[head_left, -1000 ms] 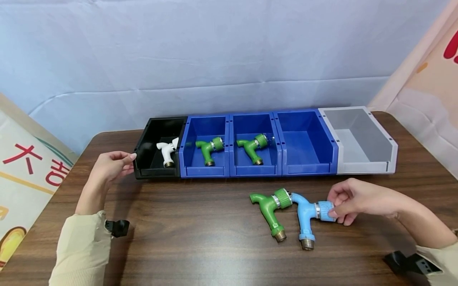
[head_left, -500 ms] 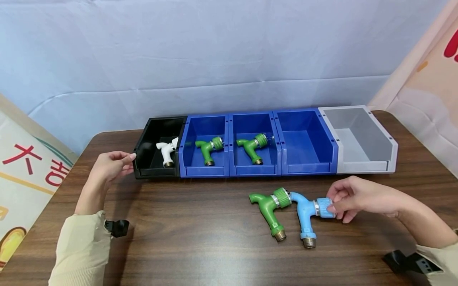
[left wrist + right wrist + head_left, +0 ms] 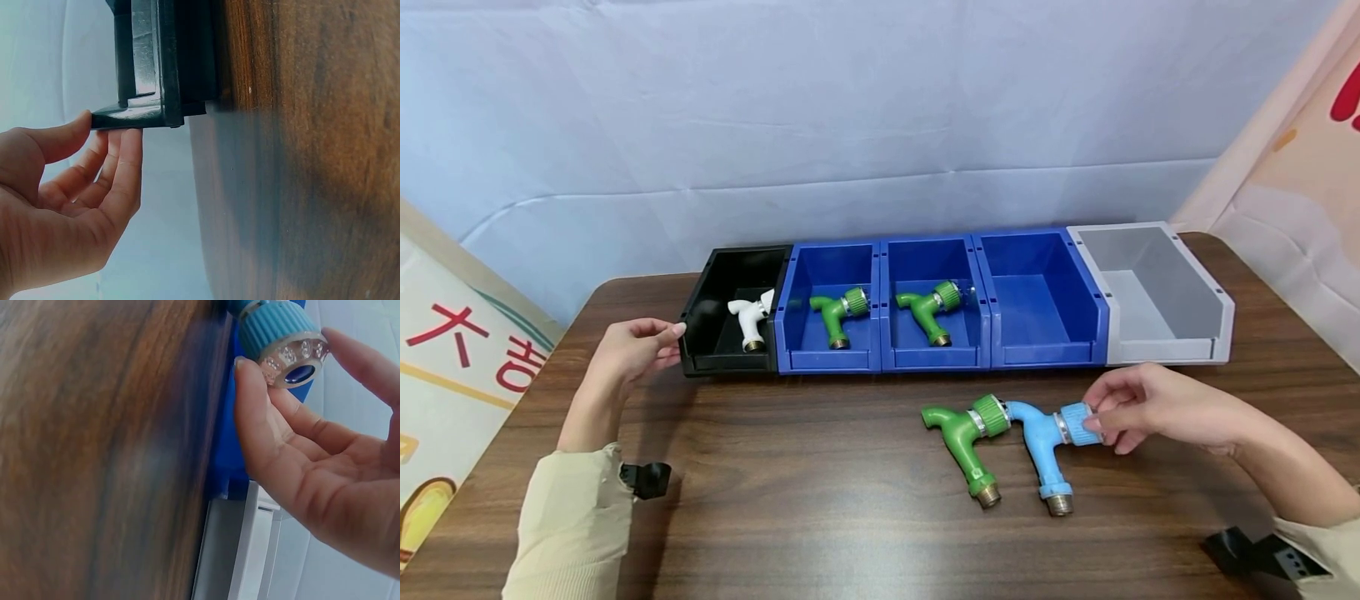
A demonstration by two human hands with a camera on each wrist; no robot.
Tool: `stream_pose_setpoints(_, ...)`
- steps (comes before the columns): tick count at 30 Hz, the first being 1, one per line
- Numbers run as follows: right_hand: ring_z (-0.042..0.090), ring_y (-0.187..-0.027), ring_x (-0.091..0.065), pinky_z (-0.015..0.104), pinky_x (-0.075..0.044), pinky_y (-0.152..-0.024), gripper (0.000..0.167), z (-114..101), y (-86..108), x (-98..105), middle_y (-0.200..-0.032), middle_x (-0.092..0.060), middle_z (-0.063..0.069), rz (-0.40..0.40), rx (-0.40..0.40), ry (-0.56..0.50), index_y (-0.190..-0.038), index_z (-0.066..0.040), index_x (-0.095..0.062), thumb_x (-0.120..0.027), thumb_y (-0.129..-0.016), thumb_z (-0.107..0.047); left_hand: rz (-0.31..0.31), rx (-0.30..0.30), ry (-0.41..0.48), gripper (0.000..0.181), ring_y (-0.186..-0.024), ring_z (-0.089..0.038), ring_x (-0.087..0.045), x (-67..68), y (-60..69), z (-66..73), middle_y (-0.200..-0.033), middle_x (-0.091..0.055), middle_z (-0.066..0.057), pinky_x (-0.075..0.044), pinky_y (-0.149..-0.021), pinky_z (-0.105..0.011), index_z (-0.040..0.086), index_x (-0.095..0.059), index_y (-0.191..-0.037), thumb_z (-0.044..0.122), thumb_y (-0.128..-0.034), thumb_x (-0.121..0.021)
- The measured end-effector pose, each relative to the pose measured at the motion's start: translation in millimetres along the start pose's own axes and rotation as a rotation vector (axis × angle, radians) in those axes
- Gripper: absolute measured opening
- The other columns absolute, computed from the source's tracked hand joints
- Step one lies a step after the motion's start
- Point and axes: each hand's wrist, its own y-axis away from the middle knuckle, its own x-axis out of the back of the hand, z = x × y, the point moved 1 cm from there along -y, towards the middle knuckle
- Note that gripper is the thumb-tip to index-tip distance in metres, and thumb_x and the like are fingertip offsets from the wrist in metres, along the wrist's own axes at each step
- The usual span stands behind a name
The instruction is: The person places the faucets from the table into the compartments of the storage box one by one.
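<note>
Tap (image 3: pixel 1041 442) in right hand (image 3: pixel 1161 406): light blue, silver collar (image 3: pixel 1062 427), brownish thread (image 3: pixel 1060 505). Green tap (image 3: pixel 962 437), left of that hand: brownish thread too. Black bin (image 3: pixel 730 362) at left hand (image 3: pixel 634 350), white tap (image 3: pixel 749 322) inside. Three bins (image 3: pixel 1051 356) between hands: solid blue (two hold green taps (image 3: pixel 833 318)). Grey bin (image 3: pixel 1161 351) ahead of right hand: pale. Table (image 3: pixel 812 467): dark-brown wood grain. Sleeves (image 3: pixel 576 517): cream.

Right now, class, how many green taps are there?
3: a green tap in the left blue bin, another in the middle blue bin, a third on the table beside the blue tap.
</note>
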Motion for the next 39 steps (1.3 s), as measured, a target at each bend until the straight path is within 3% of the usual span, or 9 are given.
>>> stream_pose_setpoints(20, 0.02, -0.068, -0.06, 0.034, -0.055, -0.061, 0.03, -6.3, 1.6, -5.7, -0.077, -0.06, 0.011, 0.144, -0.038, 0.09, -0.1, 0.011, -0.054, -0.063, -0.086, -0.013, 0.001, -0.007, -0.006, 0.042, -0.072, -0.003, -0.059, -0.2, -1.8, -3.3, -0.091, -0.051, -0.004, -0.052, -0.078, -0.026, -0.006, -0.047, -0.115, 0.029, -0.0926, -0.054)
stream_pose_setpoints(31, 0.015, -0.067, -0.059, 0.032, -0.054, -0.06, 0.027, -8.9, 3.6, -5.8, -0.076, -0.061, 0.007, 0.203, 0.001, 0.168, -0.098, 0.01, -0.057, -0.064, -0.085, -0.013, 0.002, -0.016, 0.003, 0.041, -0.071, -0.003, -0.059, 0.5, -3.1, -3.8, -0.088, -0.052, -0.002, -0.053, -0.077, -0.026, -0.006, -0.047, -0.113, 0.029, -0.0925, -0.055)
stream_pose_setpoints(39, 0.011, -0.065, -0.058, 0.029, -0.053, -0.058, 0.022, -9.3, 4.4, -6.6, -0.077, -0.063, 0.001, 0.2, 0.035, 0.179, -0.098, 0.012, -0.057, -0.061, -0.085, -0.005, 0.003, -0.013, 0.001, 0.041, -0.07, -0.003, -0.059, 0.3, -2.0, -2.4, -0.087, -0.052, -0.002, -0.053, -0.077, -0.026, -0.007, -0.047, -0.114, 0.027, -0.093, -0.054)
